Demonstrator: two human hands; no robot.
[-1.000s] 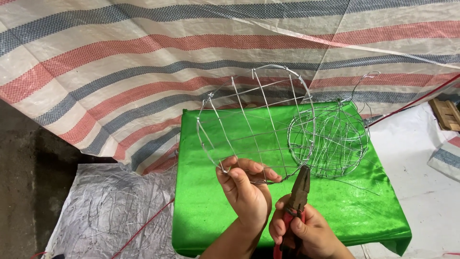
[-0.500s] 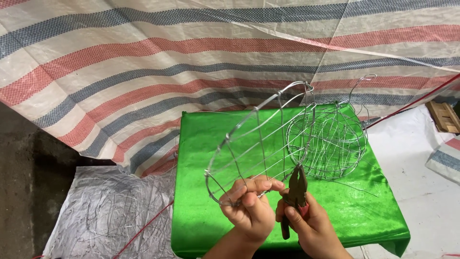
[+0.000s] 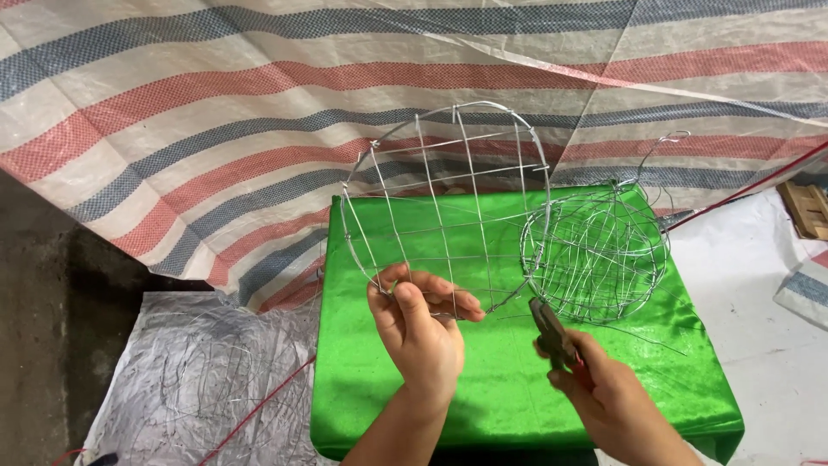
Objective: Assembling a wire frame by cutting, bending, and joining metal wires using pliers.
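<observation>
left hand (image 3: 421, 332) gripping wire frame (image 3: 444, 207), pliers (image 3: 552, 332)

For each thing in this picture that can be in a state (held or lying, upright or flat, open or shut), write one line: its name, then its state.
Wire grid: held upright by its lower rim.
Left hand: closed on the grid's rim.
Pliers: held, jaws shut, tip near the rim.
Right hand: closed around the pliers' handles.
Wire ball: resting on the cloth, untouched.
Green cloth: spread flat.
Striped tarp: draped behind.

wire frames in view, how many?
2. A flat round grid held up by the left hand; a ball-shaped cage on the green cloth. Loose wire at lower left may hide more.
</observation>
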